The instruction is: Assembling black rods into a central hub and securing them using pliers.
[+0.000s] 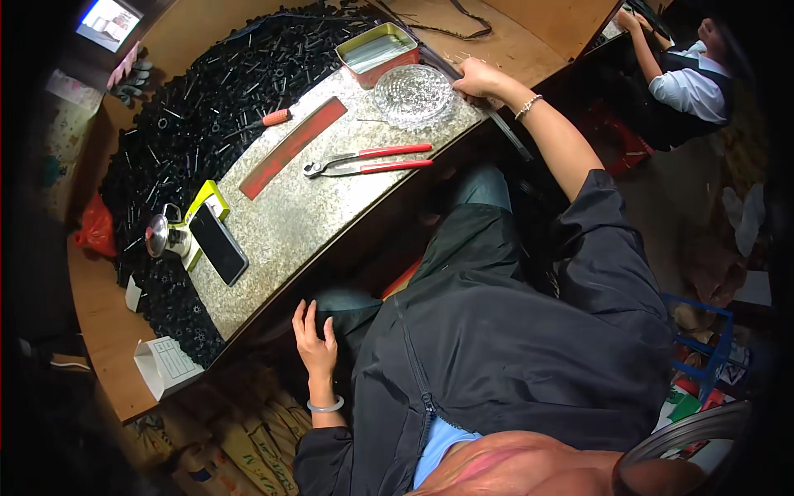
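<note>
My right hand (477, 79) is closed at the far right corner of the speckled stone worktop (289, 217), beside a round cut-glass dish (413, 95). What its fingers hold, if anything, is hidden; thin dark strips (511, 136) hang just below it. Fingers apart and holding nothing, my left hand (316, 343) hovers by my knee, off the worktop's near edge. Red-handled cutting pliers (368, 160) lie on the stone next to a flat reddish bar (294, 149). A screwdriver (275, 117) with an orange-red handle rests at the edge of a heap of small black parts (215, 83).
An open tin (378, 54) of thin pale rods stands behind the dish. Towards the left are a phone (218, 245), a yellow-green box (208, 198), a lidded metal pot (164, 235) and a white carton (168, 367). Another person (682, 87) works at the upper right.
</note>
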